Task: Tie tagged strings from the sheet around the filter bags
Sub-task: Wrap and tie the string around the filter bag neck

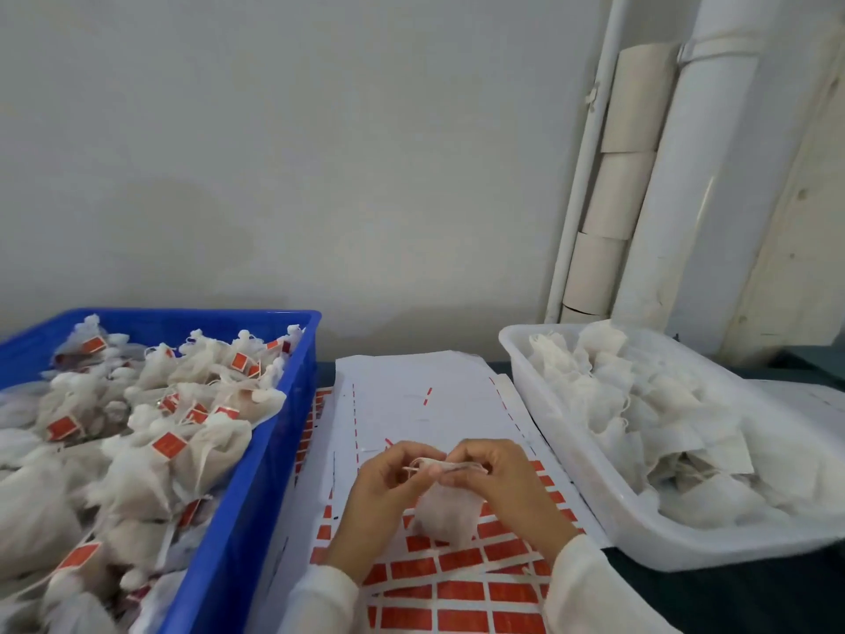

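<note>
A white filter bag (446,512) hangs between my two hands above the sheet (430,404) of red tags. My left hand (382,491) pinches a thin white string (441,466) at the bag's gathered neck. My right hand (507,482) grips the same string from the other side, fingers curled over the neck. The string runs across the top of the bag between my fingertips. Rows of red tags (462,592) cover the near part of the sheet, while its far part is mostly bare white.
A blue crate (270,459) at the left holds several tied bags with red tags. A white tub (608,510) at the right holds several untied filter bags. White pipes and cardboard rolls (617,199) stand against the wall at the back right.
</note>
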### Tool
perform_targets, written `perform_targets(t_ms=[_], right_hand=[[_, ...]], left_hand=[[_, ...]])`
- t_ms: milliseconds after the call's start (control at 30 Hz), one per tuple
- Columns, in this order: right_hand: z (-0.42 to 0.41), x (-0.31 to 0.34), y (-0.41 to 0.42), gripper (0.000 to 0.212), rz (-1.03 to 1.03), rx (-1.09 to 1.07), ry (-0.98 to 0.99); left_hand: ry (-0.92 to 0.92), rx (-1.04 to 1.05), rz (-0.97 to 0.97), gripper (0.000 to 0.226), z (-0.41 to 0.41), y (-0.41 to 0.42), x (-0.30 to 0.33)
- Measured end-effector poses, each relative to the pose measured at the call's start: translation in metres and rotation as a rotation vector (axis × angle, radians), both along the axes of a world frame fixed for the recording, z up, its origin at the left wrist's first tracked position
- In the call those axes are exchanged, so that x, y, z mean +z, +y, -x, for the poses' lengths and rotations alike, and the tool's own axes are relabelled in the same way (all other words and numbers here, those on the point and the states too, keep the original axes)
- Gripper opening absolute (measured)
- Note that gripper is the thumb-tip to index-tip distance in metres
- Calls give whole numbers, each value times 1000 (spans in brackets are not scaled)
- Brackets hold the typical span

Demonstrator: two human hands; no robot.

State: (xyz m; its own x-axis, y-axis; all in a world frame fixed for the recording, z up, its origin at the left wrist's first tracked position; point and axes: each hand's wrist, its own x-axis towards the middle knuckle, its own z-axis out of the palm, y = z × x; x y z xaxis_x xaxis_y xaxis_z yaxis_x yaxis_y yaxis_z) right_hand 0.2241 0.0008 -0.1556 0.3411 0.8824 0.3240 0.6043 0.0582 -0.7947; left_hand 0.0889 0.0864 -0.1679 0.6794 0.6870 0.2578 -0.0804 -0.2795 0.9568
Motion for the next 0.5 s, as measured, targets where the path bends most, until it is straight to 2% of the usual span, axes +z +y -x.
perform_targets(t_ms=[100,200,267,300,433,500], right_hand=[[-2,-5,7,15,-26,-12,-1],[3,-12,13,7,-78,-135,-100],[9,-15,13,17,-145,-308,-251],[12,-16,11,22,-174,-323,-256],[25,-18,5,24,-74,-28,-144],[29,-19,6,25,-56,5,-103]], left_hand=[[14,147,-40,6,1,5,-3],[44,253,-89,12,-1,4,-5],[41,358,-95,16,-2,3,-5],[26,405,-82,17,-2,3,-6],[-14,425,-76,16,-4,2,-5],[-2,381,-100,16,-6,2,-5]])
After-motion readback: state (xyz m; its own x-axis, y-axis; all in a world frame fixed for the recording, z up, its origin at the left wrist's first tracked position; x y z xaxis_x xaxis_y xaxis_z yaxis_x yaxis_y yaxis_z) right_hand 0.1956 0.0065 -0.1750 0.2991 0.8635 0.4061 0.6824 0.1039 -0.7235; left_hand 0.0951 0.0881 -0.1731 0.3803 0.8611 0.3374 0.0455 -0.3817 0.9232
